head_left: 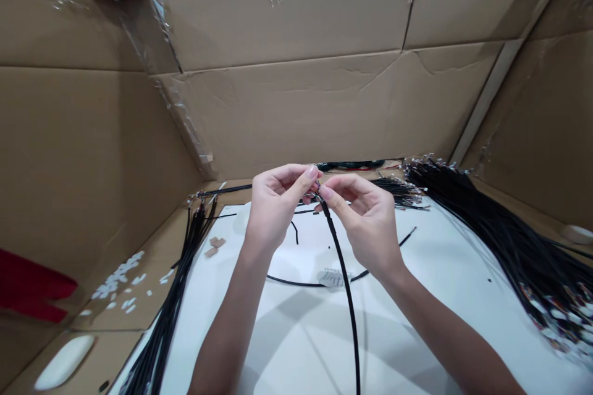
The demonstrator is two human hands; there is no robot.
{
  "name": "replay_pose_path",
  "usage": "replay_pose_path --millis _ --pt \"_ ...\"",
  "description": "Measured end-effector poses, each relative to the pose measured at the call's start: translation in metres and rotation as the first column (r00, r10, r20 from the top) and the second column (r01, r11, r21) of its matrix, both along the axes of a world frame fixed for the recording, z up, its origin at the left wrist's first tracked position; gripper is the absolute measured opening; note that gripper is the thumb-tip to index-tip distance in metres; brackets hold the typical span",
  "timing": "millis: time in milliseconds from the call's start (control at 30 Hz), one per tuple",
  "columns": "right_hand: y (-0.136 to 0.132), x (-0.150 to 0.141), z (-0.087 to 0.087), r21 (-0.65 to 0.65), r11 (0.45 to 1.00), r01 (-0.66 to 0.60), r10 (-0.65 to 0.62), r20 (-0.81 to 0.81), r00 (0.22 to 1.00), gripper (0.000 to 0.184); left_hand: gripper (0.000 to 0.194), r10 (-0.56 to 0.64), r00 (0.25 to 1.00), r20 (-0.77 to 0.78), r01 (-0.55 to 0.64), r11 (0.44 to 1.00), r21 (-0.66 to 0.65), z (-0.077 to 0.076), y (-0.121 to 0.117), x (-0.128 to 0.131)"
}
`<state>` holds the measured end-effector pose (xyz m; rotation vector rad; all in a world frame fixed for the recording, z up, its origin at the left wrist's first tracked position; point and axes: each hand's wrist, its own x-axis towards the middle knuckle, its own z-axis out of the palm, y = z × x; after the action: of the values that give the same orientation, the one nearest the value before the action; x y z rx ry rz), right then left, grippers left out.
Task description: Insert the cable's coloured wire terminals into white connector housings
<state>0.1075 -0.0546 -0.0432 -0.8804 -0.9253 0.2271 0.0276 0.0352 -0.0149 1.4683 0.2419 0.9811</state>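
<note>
Both hands are raised over the white table [445, 296], fingertips meeting at the top end of a thin black cable [343, 271]. My left hand [275, 203] pinches the cable's tip between thumb and forefinger. My right hand [365, 219] is closed on the same end just below, fingers curled. The cable hangs down between my forearms toward the near edge. Small wire ends show at the pinch point; what is on them is too small to make out.
A bundle of black cables [171, 308] lies along the left edge, a bigger pile [509, 234] on the right. A loose cable [296, 282] and a small white part [330, 278] lie mid-table. White bits [118, 287] litter the cardboard [324, 111] walls' left flap.
</note>
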Motion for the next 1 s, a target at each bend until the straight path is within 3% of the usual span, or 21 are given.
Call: replay_pose_path --millis 233,467,667,867,1000 --pt "-0.001 0.0 -0.002 0.043 0.982 0.186 -0.189 0.076 0.979 0.004 0.012 -0.067 0.998 0.022 0.067 0.997 -0.034 0.001 -0.005 0.003" --pt "-0.005 0.002 -0.005 0.11 0.915 0.389 -0.404 0.249 0.88 0.012 0.016 -0.09 0.996 0.002 0.09 0.995 -0.043 0.002 -0.008 -0.002" --pt "-0.014 0.004 -0.001 0.22 0.835 0.504 -0.549 0.381 0.744 0.019 0.028 -0.081 0.997 0.021 0.082 0.991 -0.105 0.005 -0.012 -0.003" --pt "-0.022 0.0 0.002 0.37 0.7 0.61 -0.698 0.532 0.479 0.027 0.025 -0.18 0.984 -0.006 0.178 0.975 -0.131 0.008 -0.011 -0.006" --pt "-0.024 -0.002 0.004 0.39 0.707 0.59 -0.679 0.608 0.412 0.024 0.02 -0.194 0.981 -0.021 0.191 0.978 -0.09 0.009 -0.009 -0.009"
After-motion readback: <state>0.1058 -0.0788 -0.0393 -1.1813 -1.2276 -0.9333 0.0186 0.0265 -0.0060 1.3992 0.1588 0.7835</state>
